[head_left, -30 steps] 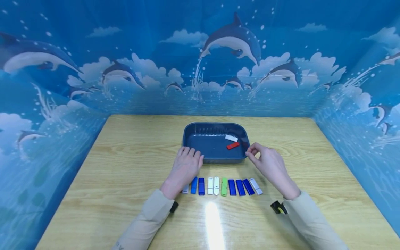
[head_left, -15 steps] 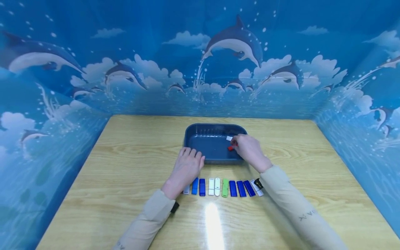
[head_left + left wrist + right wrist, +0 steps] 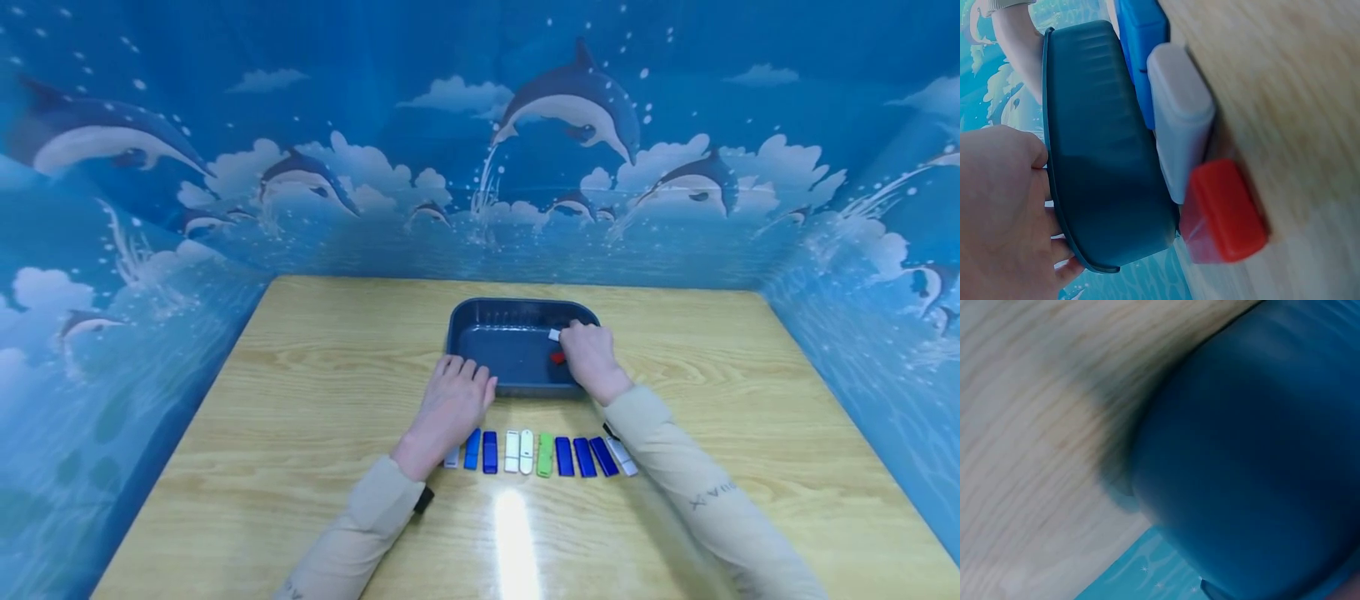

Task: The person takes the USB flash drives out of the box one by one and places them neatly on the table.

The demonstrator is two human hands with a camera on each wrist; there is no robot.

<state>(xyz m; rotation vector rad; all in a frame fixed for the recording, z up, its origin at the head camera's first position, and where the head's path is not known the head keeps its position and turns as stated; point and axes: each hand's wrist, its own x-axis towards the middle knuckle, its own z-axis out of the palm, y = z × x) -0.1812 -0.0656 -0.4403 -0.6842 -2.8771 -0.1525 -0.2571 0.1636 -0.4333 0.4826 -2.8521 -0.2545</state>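
A dark blue tray (image 3: 472,312) stands on the table, with a white USB stick (image 3: 555,335) and a red USB stick (image 3: 558,358) inside at its right. My left hand (image 3: 455,398) holds the tray's near left rim, fingers reaching over it. Inside the right end of the tray, my right hand (image 3: 590,354) bends down over the two sticks and partly covers them. Its fingertips are hidden, so I cannot tell what they hold. The right wrist view shows mostly the tray's outer wall (image 3: 1241,456).
In front of the tray runs a row of USB sticks, among them a green one (image 3: 544,455), a dark blue one (image 3: 490,452) and a white one (image 3: 527,452). Close to my left wrist lie another red stick (image 3: 1229,209) and a grey-white one (image 3: 1182,106). A dolphin-print curtain (image 3: 375,242) surrounds the table.
My right hand has gone from beside the tray's right rim to the left, over the rim and down into it. The left hand keeps its place on the rim.
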